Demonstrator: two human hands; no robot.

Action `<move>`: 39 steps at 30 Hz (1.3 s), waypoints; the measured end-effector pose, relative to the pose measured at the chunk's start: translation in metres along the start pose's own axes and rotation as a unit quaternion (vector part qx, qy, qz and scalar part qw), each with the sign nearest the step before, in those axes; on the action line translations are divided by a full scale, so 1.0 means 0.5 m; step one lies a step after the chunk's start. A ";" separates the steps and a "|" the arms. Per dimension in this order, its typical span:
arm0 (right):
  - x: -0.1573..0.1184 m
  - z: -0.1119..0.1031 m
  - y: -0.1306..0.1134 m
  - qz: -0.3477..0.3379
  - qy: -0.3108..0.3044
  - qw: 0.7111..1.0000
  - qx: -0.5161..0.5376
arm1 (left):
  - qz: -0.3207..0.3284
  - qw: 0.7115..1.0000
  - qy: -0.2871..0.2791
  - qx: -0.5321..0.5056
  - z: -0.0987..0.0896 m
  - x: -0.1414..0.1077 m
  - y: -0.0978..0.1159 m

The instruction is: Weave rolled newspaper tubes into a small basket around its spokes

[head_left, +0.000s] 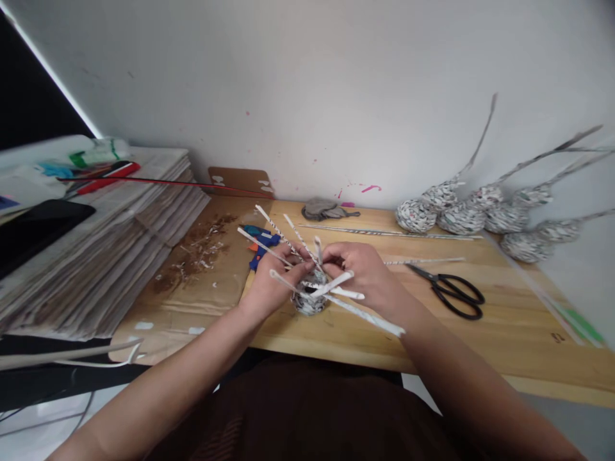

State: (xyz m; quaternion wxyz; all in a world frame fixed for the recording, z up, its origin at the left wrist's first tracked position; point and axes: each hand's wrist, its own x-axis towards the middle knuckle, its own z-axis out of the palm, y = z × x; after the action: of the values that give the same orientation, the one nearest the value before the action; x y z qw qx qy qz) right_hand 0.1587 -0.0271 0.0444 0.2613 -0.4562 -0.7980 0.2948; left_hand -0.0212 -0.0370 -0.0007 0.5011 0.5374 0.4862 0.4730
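A small woven ball of rolled paper (310,305) sits near the table's front edge, with several paper sticks fanning out from its top. My left hand (273,282) is closed at the ball's left upper side, its fingertips pinching around the base of the paper sticks. At the right upper side, my right hand (358,272) is closed with thumb and fingertips at the sticks too. One printed paper stick (425,260) reaches out to the right from behind my right hand. Exactly which stick each hand pinches is partly hidden by the fingers.
Black-handled scissors (454,291) lie to the right. Several woven paper pieces with stems (461,218) stand at the back right. A blue glue gun (262,250) lies behind my left hand. Stacked newspapers (144,224) rise at the left; a grey cloth (327,209) lies by the wall.
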 end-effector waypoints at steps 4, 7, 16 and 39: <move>0.004 0.000 -0.002 0.039 0.011 0.999 -0.002 | -0.008 1.000 0.012 -0.008 0.005 0.002 -0.006; 0.003 0.005 0.003 0.044 0.011 0.998 0.041 | -0.010 1.000 0.005 -0.007 0.005 0.001 -0.006; 0.004 0.018 0.009 -0.025 0.055 0.997 0.051 | 0.011 0.997 -0.032 0.070 0.001 0.003 0.013; -0.067 -0.026 0.011 0.000 0.021 0.966 -0.257 | 0.091 0.980 0.011 0.179 -0.038 -0.015 0.017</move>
State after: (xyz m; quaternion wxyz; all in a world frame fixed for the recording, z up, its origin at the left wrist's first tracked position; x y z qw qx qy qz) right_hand 0.1858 -0.0513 0.0447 0.1521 -0.5141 -0.8412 0.0705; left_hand -0.0404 -0.0430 0.0087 0.3465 0.6553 0.5172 0.4279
